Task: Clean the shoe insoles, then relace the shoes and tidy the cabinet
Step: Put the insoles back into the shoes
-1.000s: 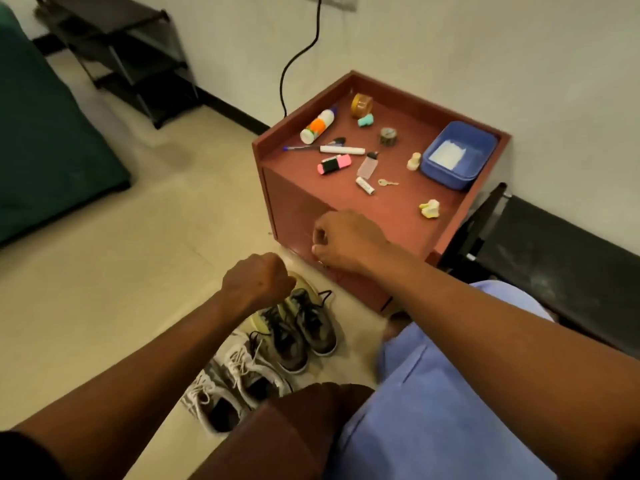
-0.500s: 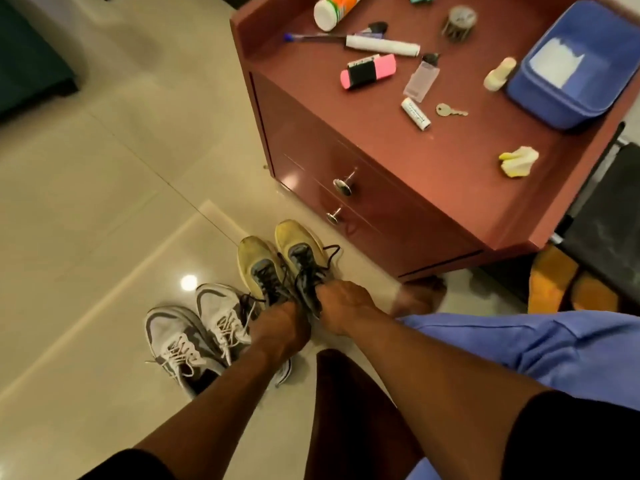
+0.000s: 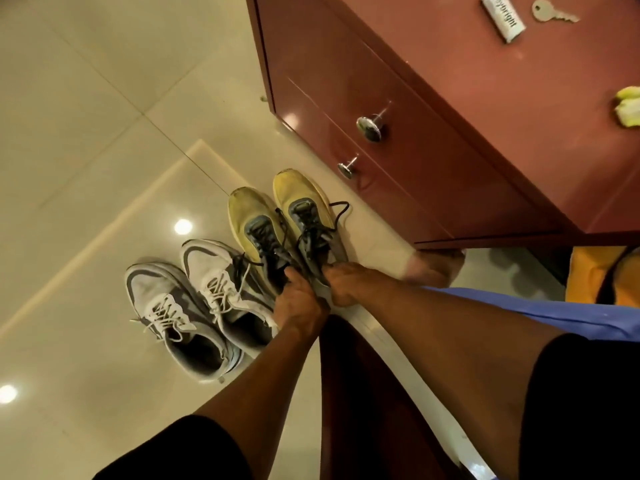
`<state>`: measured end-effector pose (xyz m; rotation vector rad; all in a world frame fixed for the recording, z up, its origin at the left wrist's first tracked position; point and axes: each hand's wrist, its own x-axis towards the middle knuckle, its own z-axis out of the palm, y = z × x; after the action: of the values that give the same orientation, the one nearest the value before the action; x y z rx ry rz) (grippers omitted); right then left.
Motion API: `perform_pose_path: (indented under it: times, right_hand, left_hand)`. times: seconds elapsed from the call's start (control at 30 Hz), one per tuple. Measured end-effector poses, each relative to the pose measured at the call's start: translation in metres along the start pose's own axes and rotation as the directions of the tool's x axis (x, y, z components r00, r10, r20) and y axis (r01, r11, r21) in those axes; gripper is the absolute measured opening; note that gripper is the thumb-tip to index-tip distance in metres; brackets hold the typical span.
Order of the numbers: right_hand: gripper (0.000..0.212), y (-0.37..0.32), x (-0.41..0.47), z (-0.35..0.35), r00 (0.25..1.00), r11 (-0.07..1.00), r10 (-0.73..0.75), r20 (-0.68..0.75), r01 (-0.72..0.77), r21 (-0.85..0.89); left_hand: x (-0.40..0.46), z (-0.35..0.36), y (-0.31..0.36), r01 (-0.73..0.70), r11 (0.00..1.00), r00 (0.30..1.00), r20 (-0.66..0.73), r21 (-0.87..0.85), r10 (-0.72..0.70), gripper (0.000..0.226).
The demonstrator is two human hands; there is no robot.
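Both hands work at the heel ends of the yellow pair. Left hand (image 3: 298, 299) curls its fingers into the opening of the left yellow shoe (image 3: 258, 233) and grips it; right hand (image 3: 346, 282) curls over the collar of the right yellow shoe (image 3: 306, 209), holding it. The two hands lie close together, almost touching.

These two shoes stand side by side on the tiled floor (image 3: 86, 116), toes toward the cabinet (image 3: 433, 140) and just beside its front lower edge. Their toes are yellow and look worn and dirty; tongue and lace zone are grey-blue, with dark laces. One dark lace loops loose on the floor at the right shoe's outer side.

Left of them stands a second pair, two grey-white shoes (image 3: 194, 306) with white laces, partly undone, the nearer one touching the left yellow shoe. That makes four shoes in all.

On the cabinet's reddish-brown front are two drawers, each with one round metal knob (image 3: 370, 128). Near the top's front edge lie a small white tube (image 3: 503, 18) with dark print that I cannot read surely, one silver key (image 3: 550, 12) just beside it, and, at the right edge, a yellow-green lump (image 3: 628, 107). Below the cabinet's right corner something orange (image 3: 588, 275) shows. A blue trouser leg (image 3: 554, 313) crosses at right.
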<state>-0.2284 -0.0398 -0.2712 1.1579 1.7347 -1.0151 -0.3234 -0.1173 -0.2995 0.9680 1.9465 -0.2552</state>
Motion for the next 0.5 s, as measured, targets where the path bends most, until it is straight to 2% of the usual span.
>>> perform_pose_path:
  times: [0.13, 0.23, 0.33, 0.5]
  right_hand:
    - [0.054, -0.002, 0.006, 0.006, 0.999, 1.000, 0.015, -0.044, -0.015, 0.004]
    - [0.049, -0.003, 0.002, 0.004, 0.991, 0.998, 0.057, -0.118, -0.061, -0.030]
    - [0.044, -0.013, -0.009, -0.006, 0.982, 0.995, 0.067, -0.176, -0.078, -0.058]
    - [0.036, -0.026, -0.035, -0.033, 0.948, 0.996, 0.044, -0.315, -0.067, -0.062]
  left_hand:
    - [0.009, 0.000, -0.008, 0.002, 1.000, 0.999, -0.042, 0.009, -0.002, 0.049]
    - [0.006, -0.003, -0.005, -0.077, 0.997, 0.993, -0.090, -0.008, 0.076, 0.024]
    - [-0.005, -0.018, 0.000, -0.152, 0.988, 0.975, -0.165, -0.004, 0.150, 0.017]
    - [-0.022, -0.053, 0.006, -0.238, 0.971, 0.929, -0.288, 0.015, 0.232, 0.019]
